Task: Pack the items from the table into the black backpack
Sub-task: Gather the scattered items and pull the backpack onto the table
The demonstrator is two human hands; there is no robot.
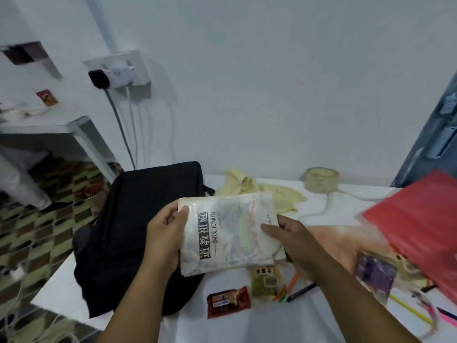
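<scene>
The white table [247, 325] runs out of view on my right and below, so I cannot count all that lies on it. One black backpack [138, 233] lies flat on its left part, its near end hidden behind my left forearm; whether it is zipped I cannot make out. One red folder [420, 224] sits at the right, blurred and cut off by the picture's edge. Above the table, half over the backpack's right side, I hold one white book [228, 230] with both hands. Its cover carries large dark Chinese characters in a column, with a smaller line beside them; the blur keeps me from reading them surely. My left hand [164, 240] grips the book's left edge, thumb on the cover and fingers curled beneath. My right hand [290, 237] grips the right edge, thumb pressed on the cover. Behind the book lie a crumpled cream cloth [262, 191] and one roll of tape [321, 180]. On the near table I count one red-brown snack packet [228, 302] with unreadable print, one green packet [265, 280] with small characters on a label at its top, and one dark pen [301, 292]. A purple packet [376, 276] at the right is smeared by motion. Pencils or markers at the far right are too blurred to count.
</scene>
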